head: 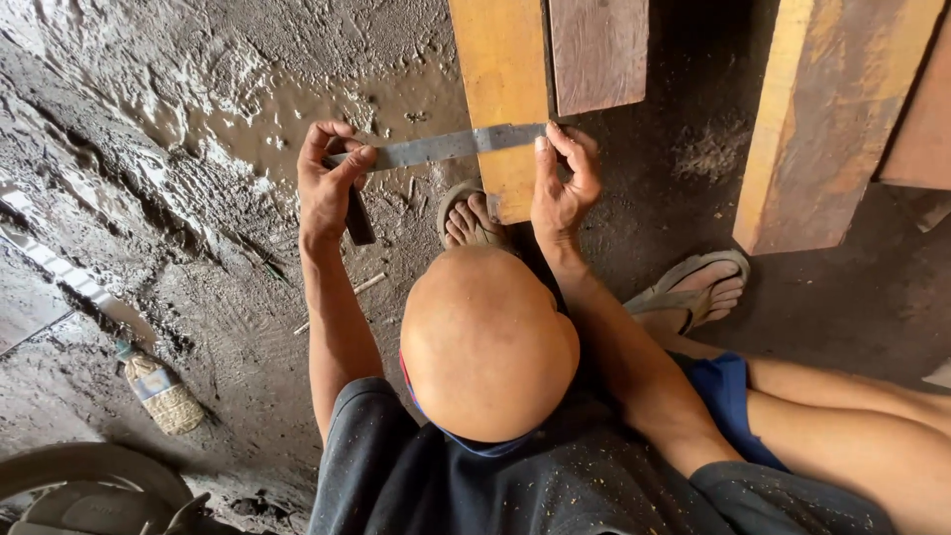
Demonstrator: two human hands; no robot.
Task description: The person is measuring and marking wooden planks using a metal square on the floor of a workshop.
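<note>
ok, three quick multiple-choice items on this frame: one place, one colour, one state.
1. Where does the metal square lie?
A. across the yellow plank
B. flat in the mud
C. on a knee

2. What colour are the shorts?
A. red
B. blue
C. white

3. What is the left hand doing?
A. hanging empty
B. gripping the square's dark handle
C. pressing flat on the ground

Answers: 1 A, the blade spans the plank near its end. 2 B, blue cloth shows at the thigh. 3 B, its fingers close round the handle.
</note>
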